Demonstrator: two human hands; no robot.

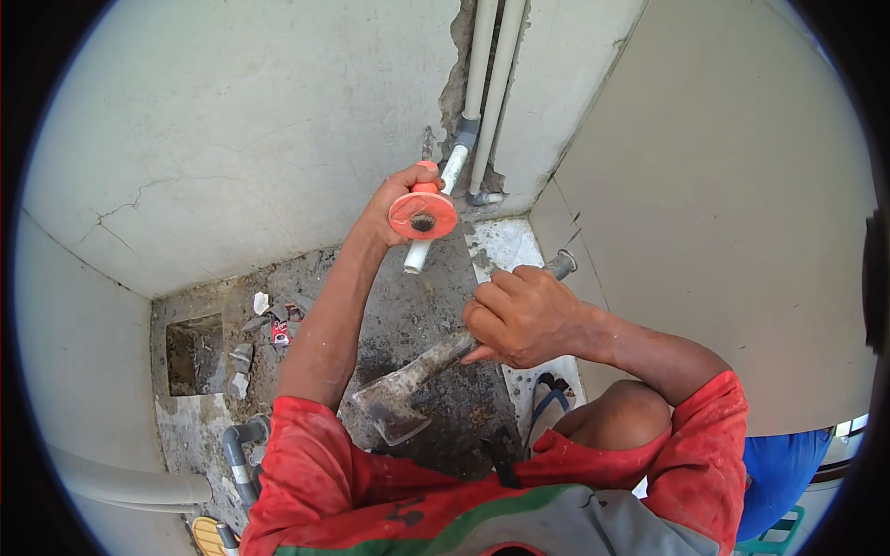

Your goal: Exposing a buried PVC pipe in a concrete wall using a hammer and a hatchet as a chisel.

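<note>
My left hand [403,199] is closed around a chisel with an orange round hand guard [443,219]. The chisel's struck end faces back toward me, and its steel points at the wall beside the broken channel; whether the tip touches the wall I cannot tell. Close behind the guard runs a white pipe [418,255], its lower end open. Lower and to the right, my right hand [527,315] grips the handle of a worn hatchet [394,408]. The dirty, wide-bladed head hangs down to the left, and the metal handle end sticks out above my fist.
Two upright pipes [502,88] run in a rough wall channel, with a grey fitting [466,131] on one. On the floor at left are a square pit [195,357] and rubble [243,357]. Grey elbow piping [236,445] stands lower left. Someone's blue clothing [783,482] shows at right.
</note>
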